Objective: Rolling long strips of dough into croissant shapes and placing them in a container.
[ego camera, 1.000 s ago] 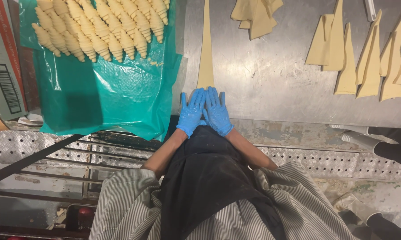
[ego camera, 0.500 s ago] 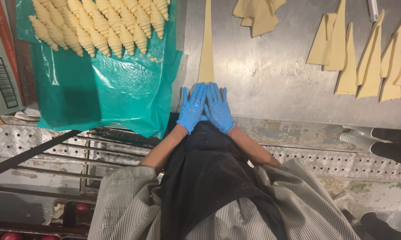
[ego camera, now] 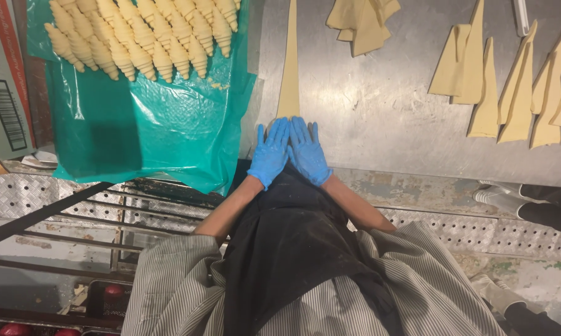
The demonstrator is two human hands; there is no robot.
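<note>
Rolls [ego camera: 147, 37] fill the green sheet [ego camera: 150, 130] in rows while both hands, left hand [ego camera: 270, 152] and right hand [ego camera: 307, 151], press flat with straight fingers on one dough strip [ego camera: 288, 68]; more triangles [ego camera: 510, 87] wait on the tabletop [ego camera: 380, 118].

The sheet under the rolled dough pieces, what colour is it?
Teal green, a shiny plastic sheet, seen in the head view.

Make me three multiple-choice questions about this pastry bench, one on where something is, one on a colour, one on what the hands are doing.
1. Where do the rolled croissants lie?
A on the green plastic sheet
B on bare steel
C in a box

2. What colour are the gloves?
A white
B blue
C black

3. How are the hands placed?
A apart, lifted
B flat, side by side, on the near end of the long dough triangle
C gripping a knife

Answers: A, the rows sit on the sheet; B, the left hand and right hand both wear blue; B, the palms press down together.
</note>
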